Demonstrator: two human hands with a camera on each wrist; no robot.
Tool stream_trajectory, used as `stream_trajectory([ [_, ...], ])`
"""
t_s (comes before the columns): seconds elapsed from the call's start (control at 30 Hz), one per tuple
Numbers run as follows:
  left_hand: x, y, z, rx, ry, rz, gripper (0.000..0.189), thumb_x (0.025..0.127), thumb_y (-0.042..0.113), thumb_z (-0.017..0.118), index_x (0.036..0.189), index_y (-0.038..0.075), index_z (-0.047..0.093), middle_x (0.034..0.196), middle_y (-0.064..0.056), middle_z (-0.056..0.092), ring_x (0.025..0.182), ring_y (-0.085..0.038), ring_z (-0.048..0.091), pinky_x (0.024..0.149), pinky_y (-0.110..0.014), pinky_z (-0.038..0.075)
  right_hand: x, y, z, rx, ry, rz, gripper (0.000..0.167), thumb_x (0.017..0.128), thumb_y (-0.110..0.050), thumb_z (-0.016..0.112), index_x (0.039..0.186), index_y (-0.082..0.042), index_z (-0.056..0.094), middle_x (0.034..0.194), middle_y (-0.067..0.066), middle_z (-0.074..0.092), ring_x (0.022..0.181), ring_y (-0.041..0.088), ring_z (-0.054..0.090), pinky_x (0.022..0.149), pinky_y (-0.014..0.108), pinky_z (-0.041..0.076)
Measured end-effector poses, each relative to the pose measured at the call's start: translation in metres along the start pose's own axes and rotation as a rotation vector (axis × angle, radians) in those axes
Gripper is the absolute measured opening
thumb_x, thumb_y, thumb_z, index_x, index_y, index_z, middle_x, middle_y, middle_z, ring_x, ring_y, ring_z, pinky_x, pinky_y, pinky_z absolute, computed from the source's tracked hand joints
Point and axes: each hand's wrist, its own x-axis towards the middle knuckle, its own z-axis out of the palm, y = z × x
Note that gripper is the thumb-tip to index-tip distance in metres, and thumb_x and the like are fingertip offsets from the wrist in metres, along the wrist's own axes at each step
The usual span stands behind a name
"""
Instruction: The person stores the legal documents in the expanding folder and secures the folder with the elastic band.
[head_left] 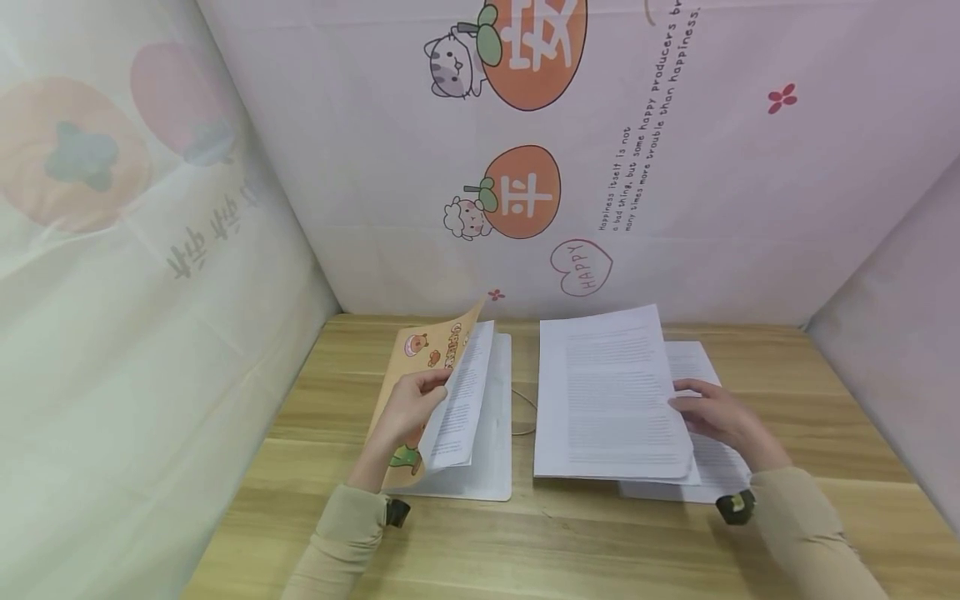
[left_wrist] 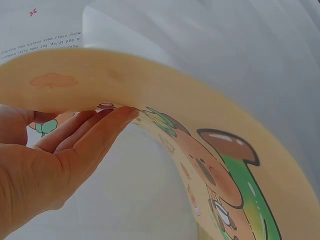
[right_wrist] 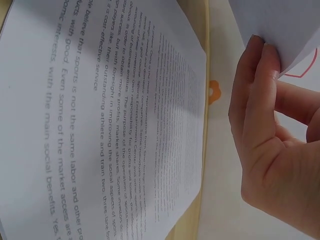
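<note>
An orange folder (head_left: 390,392) with cartoon capybaras lies at the left of the table, its cover lifted and bent. My left hand (head_left: 412,404) pinches the cover's edge; in the left wrist view the cover (left_wrist: 150,75) curves over the fingers. Printed sheets (head_left: 462,417) show inside, above the folder's pale back (head_left: 492,467). At the right, my right hand (head_left: 712,412) pinches the right edge of a raised stack of printed paper (head_left: 607,400). Beneath that stack lies another printed sheet (head_left: 723,467), seen large as a page of text (right_wrist: 115,125) in the right wrist view.
A thin cord (head_left: 527,412) lies on the wooden table (head_left: 555,542) between the folder and the stack. Behind the table hangs a white printed cloth (head_left: 397,208), with more white cloth along the left (head_left: 187,350) and right (head_left: 892,292) sides.
</note>
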Motion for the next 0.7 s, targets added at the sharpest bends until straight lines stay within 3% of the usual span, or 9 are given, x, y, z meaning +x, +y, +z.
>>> stream_trajectory([
  [0.2,0.0,-0.001,0.001,-0.004,0.004,0.006,0.044,0.091,0.008,0.053,0.133,0.001,0.061,0.128,-0.017,0.068,0.113,-0.028,0.067,0.092,-0.037,0.055,0.0,-0.002,0.003,0.02,-0.009,-0.009,0.069,0.098,-0.024,0.058,0.149,0.008,0.025,0.099,-0.011,0.061,0.088,-0.002,0.059,0.077,0.019,0.053],
  [0.7,0.0,-0.001,-0.002,-0.031,-0.001,-0.001,0.044,0.09,0.008,0.053,0.133,0.001,0.06,0.129,-0.018,0.067,0.114,-0.03,0.066,0.088,-0.032,0.056,0.004,-0.009,0.015,0.073,-0.021,-0.041,0.066,0.098,-0.022,0.058,0.147,0.009,0.027,0.096,-0.014,0.062,0.088,-0.003,0.061,0.078,0.019,0.053],
])
